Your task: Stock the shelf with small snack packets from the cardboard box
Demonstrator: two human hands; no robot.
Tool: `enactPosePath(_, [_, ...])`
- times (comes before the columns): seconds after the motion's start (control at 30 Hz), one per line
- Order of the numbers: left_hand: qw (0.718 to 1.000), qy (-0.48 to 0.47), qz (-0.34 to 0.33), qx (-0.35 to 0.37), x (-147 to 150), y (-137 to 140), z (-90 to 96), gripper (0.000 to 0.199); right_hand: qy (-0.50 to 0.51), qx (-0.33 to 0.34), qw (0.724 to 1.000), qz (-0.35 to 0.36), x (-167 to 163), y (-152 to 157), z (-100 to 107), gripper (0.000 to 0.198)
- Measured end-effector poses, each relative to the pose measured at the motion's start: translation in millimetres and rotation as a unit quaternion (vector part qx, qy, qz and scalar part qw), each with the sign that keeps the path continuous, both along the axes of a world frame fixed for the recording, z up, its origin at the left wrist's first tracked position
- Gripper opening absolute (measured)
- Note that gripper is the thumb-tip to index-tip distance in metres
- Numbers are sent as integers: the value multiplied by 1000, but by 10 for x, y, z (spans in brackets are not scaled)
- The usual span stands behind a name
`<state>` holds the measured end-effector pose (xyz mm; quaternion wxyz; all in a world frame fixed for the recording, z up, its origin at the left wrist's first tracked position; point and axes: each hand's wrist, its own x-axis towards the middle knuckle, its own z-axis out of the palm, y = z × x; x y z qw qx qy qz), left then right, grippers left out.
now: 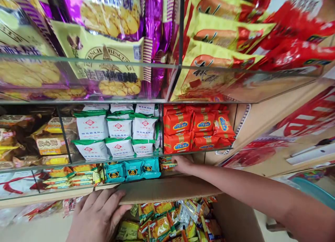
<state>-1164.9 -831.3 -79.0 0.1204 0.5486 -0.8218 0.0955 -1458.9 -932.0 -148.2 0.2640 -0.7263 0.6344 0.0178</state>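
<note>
My left hand (96,212) is closed on the upper edge of a cardboard box (170,188), thumb on the inner side. Inside the box lie several small yellow and orange snack packets (161,228). My right hand (183,164) reaches over the box into the bottom shelf, its fingers closed on small yellow-and-red snack packets (167,162); the fingertips are partly hidden. Just left of these packets stands a row of turquoise packets (133,170). Red packets (178,142) sit on the shelf right above my right hand.
White-and-green packets (117,126) fill the middle shelf to the left. A clear shelf guard (172,83) runs along the upper shelf, in front of large biscuit bags (104,57) and yellow bags (206,67). At lower right is a blue-green rim (314,189).
</note>
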Motion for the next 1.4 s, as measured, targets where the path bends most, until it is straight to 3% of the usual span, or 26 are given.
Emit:
enactPosePath(0.13, [999, -30, -26, -23, 8, 1, 8, 32, 12, -2, 1000, -12, 42, -24, -26, 30])
enactPosePath(0.3, [997, -41, -40, -50, -22, -1, 10, 30, 33, -3, 999, 26, 149, -63, 26, 26])
enactPosePath(0.5, [995, -47, -48, -72, -49, 15, 37, 30, 44, -25, 991, 124, 135, 19, 91, 44])
enactPosePath(0.63, [996, -49, -39, -67, -51, 38, 35, 31, 23, -2, 983, 185, 109, 6, 35, 42])
enactPosePath(0.87, [999, -39, -19, -29, -92, 49, 59, 30, 33, 20, 986, 161, 140, -33, -9, 43])
enactPosePath(0.97, [999, -37, -5, -18, -118, 63, 87, 29, 37, 21, 987, 158, 127, -8, 43, 55])
enactPosePath(1.07, [999, -39, 5, -6, -142, 92, 119, 29, 40, 18, 987, 153, 77, 10, 106, 66])
enactPosePath(1.2, [999, -45, 11, 4, -180, 116, 163, 30, 38, 32, 985, 164, 21, 17, 250, 61])
enactPosePath(1.3, [999, -47, 14, 13, -200, 100, 196, 32, 28, 20, 987, 158, 13, 86, 490, 55])
enactPosePath(1.4, [999, -36, 6, 4, -185, 108, 215, 32, -12, -30, 988, 153, -33, 355, 841, 40])
